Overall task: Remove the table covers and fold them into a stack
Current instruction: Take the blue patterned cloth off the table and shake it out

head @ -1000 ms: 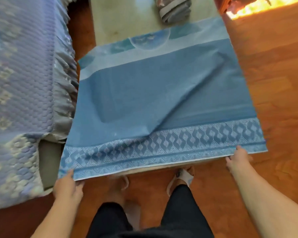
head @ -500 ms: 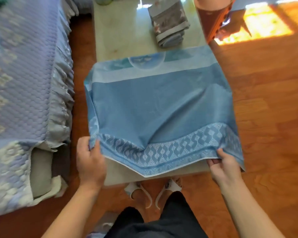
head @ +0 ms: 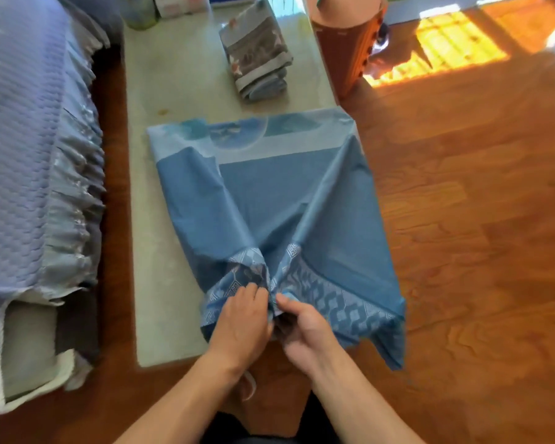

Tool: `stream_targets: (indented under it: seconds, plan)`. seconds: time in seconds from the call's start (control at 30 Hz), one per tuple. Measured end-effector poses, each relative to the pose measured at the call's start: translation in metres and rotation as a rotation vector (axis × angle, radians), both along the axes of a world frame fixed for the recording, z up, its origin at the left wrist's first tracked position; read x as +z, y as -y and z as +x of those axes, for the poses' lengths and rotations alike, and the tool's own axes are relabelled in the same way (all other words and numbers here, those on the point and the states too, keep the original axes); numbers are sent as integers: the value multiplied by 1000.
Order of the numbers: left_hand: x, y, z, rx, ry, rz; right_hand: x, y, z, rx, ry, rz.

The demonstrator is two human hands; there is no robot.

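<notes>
Blue table cover [head: 269,193] lies on the pale tabletop [head: 161,251], spread from mid-table toward the near edge, its right side hanging off the right edge over the wood floor [head: 478,251]. Far hem sits flat and square to the table's long axis. Near patterned border is drawn in from both sides and bunched at the near edge, close to its middle.

Left hand [head: 241,318] and right hand [head: 305,328] side by side, almost touching, both at that bunch. Left fingers curled over the border from above, gripping cloth. Right thumb and fingers pinch the border's other half. Neither hand free.

Key relation: the two near corners meet at the hands, so a fold line runs away from the person, along the table's long axis, from the hands to the middle of the far hem. All the cloth lies beyond the fingers. Both hands equally near; the right one bears the overhanging part.

Judgement: lengthwise halving under way, far end not yet doubled. The next move likely needs the far corners matched as well.

Finished stack of folded covers [head: 257,56] sits near the far right edge of the tabletop, well apart from the blue cover. Quilted sofa cover [head: 29,155] along the left.
</notes>
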State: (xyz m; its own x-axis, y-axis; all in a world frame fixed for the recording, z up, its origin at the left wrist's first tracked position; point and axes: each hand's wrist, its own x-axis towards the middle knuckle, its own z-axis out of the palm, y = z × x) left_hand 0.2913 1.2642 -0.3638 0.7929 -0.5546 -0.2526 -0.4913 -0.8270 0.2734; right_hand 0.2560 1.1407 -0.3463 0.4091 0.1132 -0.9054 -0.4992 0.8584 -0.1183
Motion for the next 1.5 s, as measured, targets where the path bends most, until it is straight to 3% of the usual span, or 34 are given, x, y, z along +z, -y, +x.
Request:
stream_targets:
  seconds: [0.17, 0.3, 0.53, 0.6, 0.67, 0.83, 0.93, 1.0, 1.1, 1.23, 1.33, 1.4, 1.5]
  plan:
    - [-7, 14, -7, 128, -193, -88, -6, 14, -3, 29, -51, 107]
    - [4, 13, 0, 234, -212, -114, -10, -5, 4, -46, -28, 244]
    - [27, -11, 3, 160, -28, 2, -60, 65, -35, -507, -12, 335]
    - [36, -13, 5, 49, 38, 51, -84, 96, -61, -631, -107, 219]
    - [38, -12, 4, -49, 43, 75, -109, 111, -89, -588, -249, 14]
    - [40, -12, 3, 13, -55, 17, -106, 135, -140, -708, -371, -259]
    - [41, -17, 11, 27, -170, -52, -82, 174, -143, -644, -318, -239]
    - [40, -21, 18, 33, -268, -75, -55, 202, -140, -587, -220, -371]
    - [52, -22, 28, 32, -323, -82, -2, 240, -111, -798, -107, -469]
    - [88, -33, 41, 58, -312, -70, 80, 270, -48, -786, 54, -725]
    - [113, -58, 44, 276, -268, -161, 142, 275, 8, -705, 238, -875]
    - [131, -81, 43, 625, -196, -279, 182, 257, 41, -601, 383, -926]
    - [138, -123, 42, 1103, -137, -507, 223, 207, 78, -260, 520, -978]
